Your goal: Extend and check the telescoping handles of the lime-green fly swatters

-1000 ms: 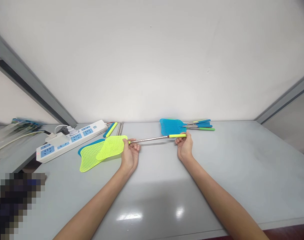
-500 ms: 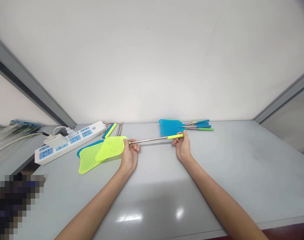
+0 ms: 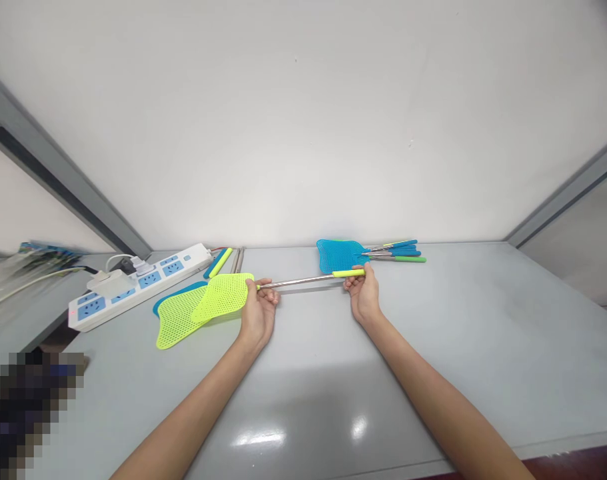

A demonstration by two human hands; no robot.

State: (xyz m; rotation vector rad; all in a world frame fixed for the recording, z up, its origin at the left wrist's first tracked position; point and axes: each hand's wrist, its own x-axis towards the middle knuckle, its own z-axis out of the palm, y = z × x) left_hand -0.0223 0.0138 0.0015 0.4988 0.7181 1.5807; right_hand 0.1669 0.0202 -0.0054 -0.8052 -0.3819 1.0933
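Note:
Between my hands a fly swatter [image 3: 303,281] with a metal rod is stretched out sideways. My left hand [image 3: 258,312] is closed on it where its yellow-green mesh head meets the rod. At the other end, my right hand [image 3: 364,297] pinches the yellow-green grip. A second yellow-green swatter head [image 3: 176,323] lies on the table under the held one, and a blue swatter head [image 3: 183,291] shows partly beneath them. Behind these rest a blue and a yellow-green grip [image 3: 220,263] and thin metal rods [image 3: 238,261].
Near my right hand, a pile of finished-looking swatters [image 3: 340,256] has blue heads, metal rods and blue or green grips. A white power strip [image 3: 140,287] with plugs and cables lies at the left. The grey table [image 3: 433,333] meets a white wall [image 3: 303,133] behind.

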